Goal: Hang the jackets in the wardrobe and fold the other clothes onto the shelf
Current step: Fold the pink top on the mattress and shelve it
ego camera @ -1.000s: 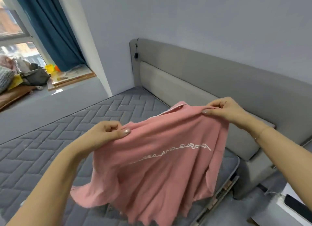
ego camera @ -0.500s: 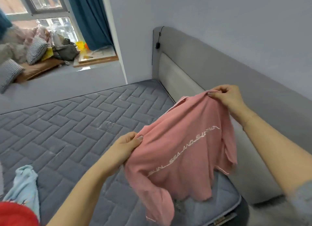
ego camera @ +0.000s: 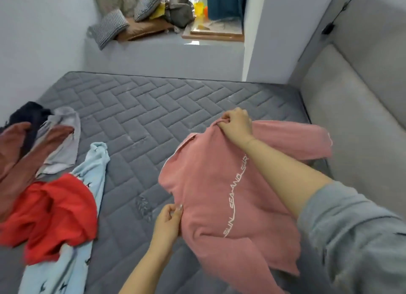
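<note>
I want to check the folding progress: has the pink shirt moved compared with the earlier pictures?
Yes. The pink shirt, pinched by the left hand and right hand, has come down from the air toward the grey mattress.

Both hands pinch a pink shirt [ego camera: 211, 190] over the grey bed [ego camera: 153, 118]: right hand [ego camera: 236, 123] at centre, left hand [ego camera: 168, 221] lower; other clothes [ego camera: 50, 205] lie at frame left.
</note>
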Tool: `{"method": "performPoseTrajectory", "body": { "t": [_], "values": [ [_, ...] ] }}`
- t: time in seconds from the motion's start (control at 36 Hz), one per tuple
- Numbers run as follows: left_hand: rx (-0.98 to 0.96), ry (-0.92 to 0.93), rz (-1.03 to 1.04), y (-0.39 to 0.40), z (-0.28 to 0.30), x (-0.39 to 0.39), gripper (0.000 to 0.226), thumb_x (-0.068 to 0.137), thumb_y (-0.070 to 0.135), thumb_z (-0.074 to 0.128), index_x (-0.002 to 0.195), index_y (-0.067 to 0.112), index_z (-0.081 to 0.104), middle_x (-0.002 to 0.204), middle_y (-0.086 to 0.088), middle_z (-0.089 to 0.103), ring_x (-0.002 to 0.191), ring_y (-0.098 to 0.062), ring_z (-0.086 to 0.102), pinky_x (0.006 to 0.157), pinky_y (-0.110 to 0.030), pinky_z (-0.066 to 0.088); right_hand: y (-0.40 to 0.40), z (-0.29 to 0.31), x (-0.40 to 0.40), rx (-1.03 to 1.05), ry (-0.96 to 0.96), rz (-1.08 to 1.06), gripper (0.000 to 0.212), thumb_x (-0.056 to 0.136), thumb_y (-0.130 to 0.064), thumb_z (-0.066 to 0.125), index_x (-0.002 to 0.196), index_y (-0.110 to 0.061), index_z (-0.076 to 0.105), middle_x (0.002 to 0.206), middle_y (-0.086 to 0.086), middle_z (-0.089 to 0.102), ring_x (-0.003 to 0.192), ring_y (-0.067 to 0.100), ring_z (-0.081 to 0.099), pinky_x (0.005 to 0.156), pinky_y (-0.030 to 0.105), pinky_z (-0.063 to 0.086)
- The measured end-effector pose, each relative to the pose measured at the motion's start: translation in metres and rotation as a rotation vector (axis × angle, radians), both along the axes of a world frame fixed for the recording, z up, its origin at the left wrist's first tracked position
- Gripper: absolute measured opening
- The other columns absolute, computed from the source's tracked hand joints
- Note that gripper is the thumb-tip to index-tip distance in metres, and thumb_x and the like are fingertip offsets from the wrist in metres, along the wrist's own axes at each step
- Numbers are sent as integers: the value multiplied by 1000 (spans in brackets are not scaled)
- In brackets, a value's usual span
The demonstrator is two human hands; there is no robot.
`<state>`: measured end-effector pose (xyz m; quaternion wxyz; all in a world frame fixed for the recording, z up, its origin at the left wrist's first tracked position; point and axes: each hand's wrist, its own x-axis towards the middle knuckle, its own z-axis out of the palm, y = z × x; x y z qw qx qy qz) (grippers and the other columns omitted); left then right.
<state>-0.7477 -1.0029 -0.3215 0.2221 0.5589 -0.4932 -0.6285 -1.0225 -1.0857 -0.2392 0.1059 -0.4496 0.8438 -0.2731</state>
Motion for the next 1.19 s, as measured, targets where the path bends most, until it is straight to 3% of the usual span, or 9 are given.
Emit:
{"method": "performPoseTrajectory", "body": {
  "t": [0.19, 0.36, 0.47, 0.58, 0.72, 0.89, 1.06, 1.14, 1.19],
  "values": [
    [238, -145, 199, -51, -210, 47, 29, 97, 16, 56, 121, 1, 53, 114, -19, 60, 92, -20, 52, 86, -38, 46, 6, -260, 102, 331, -411, 165, 51, 91, -4, 56, 141, -1, 44, 145, 18, 43, 133, 26, 42, 109, 21, 28],
    [335, -186, 253, -24, -304, 73, 47, 92, 15, 64, 134, 8, 45, 130, -9, 53, 104, -15, 52, 94, -29, 42, 129, -369, 159, 169, -837, -94, 28, 89, 10, 56, 111, -6, 64, 118, 11, 63, 102, 12, 58, 86, 7, 41],
    [311, -338, 272, 10, -316, 78, 48, 87, 24, 72, 128, 9, 52, 128, -8, 46, 106, -17, 52, 99, -28, 41, 234, -384, 164, 153, -889, -497, 23, 91, 10, 52, 96, -4, 70, 91, 0, 70, 77, -3, 64, 70, 7, 48],
    [435, -247, 218, 42, -313, 79, 40, 87, 30, 71, 118, 8, 58, 113, -3, 65, 88, -5, 60, 69, -18, 48, 323, -390, 147, 12, -1007, -946, 28, 97, 10, 39, 120, 12, 54, 94, 10, 63, 66, -2, 67, 63, 9, 53],
    [613, -101, 310, 57, -311, 66, 35, 87, 32, 69, 114, 13, 59, 103, 1, 70, 89, -10, 66, 65, -21, 53, 357, -390, 115, -85, -1241, -1248, 26, 104, -13, 35, 124, -3, 49, 128, 14, 47, 116, 20, 55, 110, 30, 37],
    [610, -116, 442, 54, -306, 56, 36, 80, 39, 75, 103, 17, 59, 98, 0, 69, 87, -15, 67, 54, -23, 53, 337, -389, 69, -173, -1119, -1158, 14, 93, -31, 61, 91, -17, 59, 93, 2, 60, 91, 14, 60, 87, 28, 53],
    [583, -89, 423, 66, -296, 67, 46, 82, 43, 73, 113, 11, 62, 106, -5, 71, 93, -18, 68, 74, -33, 54, 330, -381, 51, -508, -1590, -1386, 31, 95, -19, 61, 125, -16, 58, 105, -2, 64, 92, 10, 61, 97, 23, 47],
    [562, -70, 405, 72, -283, 79, 35, 84, 42, 70, 104, 15, 63, 91, 2, 76, 79, -11, 72, 65, -30, 54, 343, -373, 36, -594, -1792, -1221, 53, 88, 8, 57, 137, -12, 49, 96, -19, 67, 88, -2, 62, 79, 8, 49],
    [535, -85, 418, 75, -275, 90, 31, 83, 43, 71, 98, 17, 63, 81, 7, 76, 71, -7, 72, 58, -26, 54, 356, -361, 31, -666, -1723, -1170, 46, 93, -1, 55, 137, -16, 53, 110, -14, 69, 106, 13, 64, 97, 20, 47]
  ]
}}
